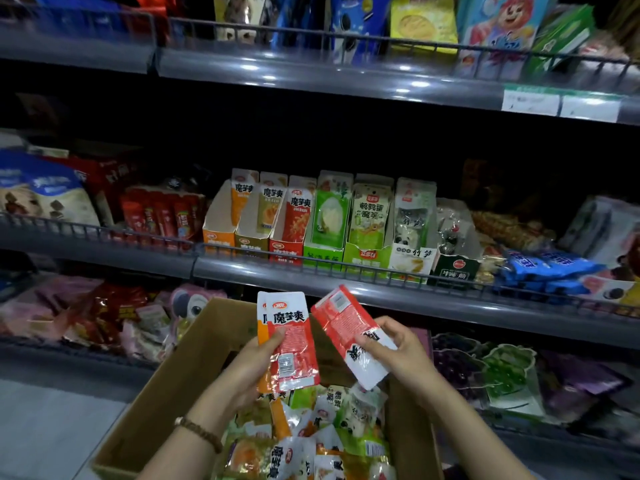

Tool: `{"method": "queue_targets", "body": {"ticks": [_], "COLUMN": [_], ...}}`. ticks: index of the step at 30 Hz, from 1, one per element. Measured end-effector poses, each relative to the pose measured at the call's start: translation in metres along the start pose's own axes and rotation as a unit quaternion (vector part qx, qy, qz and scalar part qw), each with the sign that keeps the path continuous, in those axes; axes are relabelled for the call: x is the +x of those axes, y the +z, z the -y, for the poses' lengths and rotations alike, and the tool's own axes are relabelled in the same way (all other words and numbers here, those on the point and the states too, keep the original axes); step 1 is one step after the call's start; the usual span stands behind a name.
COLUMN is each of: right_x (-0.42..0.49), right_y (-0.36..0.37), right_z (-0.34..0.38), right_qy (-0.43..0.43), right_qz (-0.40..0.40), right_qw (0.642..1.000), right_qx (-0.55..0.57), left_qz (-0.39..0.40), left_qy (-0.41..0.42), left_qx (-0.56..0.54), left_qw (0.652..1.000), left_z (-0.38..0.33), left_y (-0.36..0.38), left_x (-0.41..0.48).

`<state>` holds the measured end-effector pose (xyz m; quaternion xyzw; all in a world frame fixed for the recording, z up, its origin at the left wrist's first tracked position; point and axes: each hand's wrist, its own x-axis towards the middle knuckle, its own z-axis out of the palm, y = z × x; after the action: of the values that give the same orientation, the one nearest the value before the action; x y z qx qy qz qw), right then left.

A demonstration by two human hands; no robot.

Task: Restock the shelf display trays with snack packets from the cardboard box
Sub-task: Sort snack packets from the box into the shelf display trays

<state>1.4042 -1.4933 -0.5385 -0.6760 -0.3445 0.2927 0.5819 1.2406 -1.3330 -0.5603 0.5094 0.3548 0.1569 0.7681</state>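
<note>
Sorting above the cardboard box (166, 403) of loose snack packets (311, 448): left hand (254, 363) curled round a small stack (294, 337), right hand (401, 351) pinching another red packet (341, 325) (back showing, likely awaiting a label-out turn), seemingly bound for the matching red tray (285, 249) on the shelf (346, 284) above.

Reds and greens over brown cardboard.
The upright packet (292, 344) is red with a white top and black characters; the tilted packet (349, 336) is red and white. Display trays (323, 251) run orange, olive, red, green, green, white, perhaps dark green last. The cardboard box (166, 393) is plain brown.
</note>
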Motion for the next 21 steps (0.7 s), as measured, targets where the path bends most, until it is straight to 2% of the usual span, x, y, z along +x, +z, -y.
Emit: {"method": "queue_targets", "body": {"ticks": [4, 6, 8, 11, 14, 18, 19, 21], "right_x": [0.004, 0.009, 0.015, 0.025, 0.029, 0.024, 0.021, 0.014], "right_y": [-0.021, -0.020, -0.012, 0.001, 0.013, 0.029, 0.032, 0.041], "right_z": [0.023, 0.024, 0.023, 0.021, 0.021, 0.019, 0.017, 0.011], "right_qy": [0.048, 0.063, 0.048, 0.002, -0.023, -0.025, -0.001, 0.075], "right_qz": [0.142, 0.167, 0.137, 0.049, -0.012, -0.126, -0.128, -0.065], "right_qw": [0.986, 0.978, 0.984, 0.993, 0.994, 0.991, 0.992, 0.994], "right_qx": [-0.074, -0.104, -0.102, -0.105, -0.107, -0.035, -0.019, 0.035], "left_qz": [0.036, 0.068, 0.099, 0.125, 0.150, 0.114, 0.092, 0.058], "left_qy": [-0.017, -0.026, -0.034, -0.047, -0.026, 0.015, 0.024, 0.040], "left_qx": [0.018, 0.031, 0.053, 0.061, 0.064, 0.067, 0.054, 0.037], "left_qw": [0.999, 0.997, 0.993, 0.989, 0.986, 0.991, 0.994, 0.997], "left_z": [-0.009, -0.010, -0.008, -0.006, -0.004, 0.000, 0.000, -0.001], "left_y": [-0.010, -0.006, 0.003, 0.017, 0.023, 0.028, 0.030, 0.034], "left_x": [-0.002, -0.006, -0.011, -0.018, -0.020, -0.016, -0.014, -0.012]}}
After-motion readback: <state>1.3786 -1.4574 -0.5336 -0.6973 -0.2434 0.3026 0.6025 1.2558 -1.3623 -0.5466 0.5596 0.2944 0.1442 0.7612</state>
